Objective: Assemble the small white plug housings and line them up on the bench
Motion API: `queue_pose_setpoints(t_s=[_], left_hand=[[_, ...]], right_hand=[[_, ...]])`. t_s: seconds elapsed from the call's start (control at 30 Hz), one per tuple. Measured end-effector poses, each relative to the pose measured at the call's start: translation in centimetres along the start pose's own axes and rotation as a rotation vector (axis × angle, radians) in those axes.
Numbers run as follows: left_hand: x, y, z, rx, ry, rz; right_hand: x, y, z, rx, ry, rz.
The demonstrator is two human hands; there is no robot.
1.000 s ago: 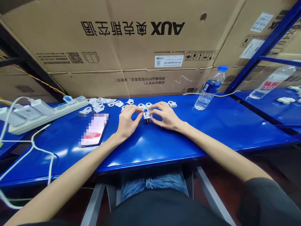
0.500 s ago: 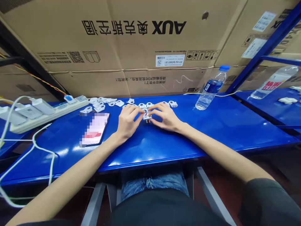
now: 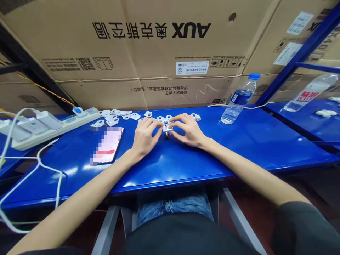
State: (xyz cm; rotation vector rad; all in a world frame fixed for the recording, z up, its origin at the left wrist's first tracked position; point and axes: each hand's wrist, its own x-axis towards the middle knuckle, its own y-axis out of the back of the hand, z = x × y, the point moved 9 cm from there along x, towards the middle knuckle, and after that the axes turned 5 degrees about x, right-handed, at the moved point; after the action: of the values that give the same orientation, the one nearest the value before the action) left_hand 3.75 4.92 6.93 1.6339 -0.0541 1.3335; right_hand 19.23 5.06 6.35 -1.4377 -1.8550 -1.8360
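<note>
A small white plug with a ring-shaped handle is between my two hands over the blue tabletop, its metal prongs pointing toward me. My left hand grips its left side with bent thumb and fingers. From the right, the thumb and fingertips of my right hand close on the other side. Several similar white ring-handled plug pieces lie beyond my left hand, and another white piece rests past my right fingers. My hands partly hide some of these pieces.
A phone lies left of my hands. Farther left is a white power strip with chargers and looping cables. A water bottle stands at the right. A large cardboard box walls off the back of the blue table.
The plug has shifted slightly and turned, so its ring and prongs show more clearly. My right fingers have moved a little to the right; my left hand is nearly unmoved.
</note>
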Motion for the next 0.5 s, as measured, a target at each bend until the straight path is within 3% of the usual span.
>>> queue_pose_setpoints(t_s=[0.5], left_hand=[[-0.1,-0.9,-0.4,0.015,0.064,-0.107]], right_hand=[[-0.2,0.5,1.8,-0.050,-0.081,0.038]])
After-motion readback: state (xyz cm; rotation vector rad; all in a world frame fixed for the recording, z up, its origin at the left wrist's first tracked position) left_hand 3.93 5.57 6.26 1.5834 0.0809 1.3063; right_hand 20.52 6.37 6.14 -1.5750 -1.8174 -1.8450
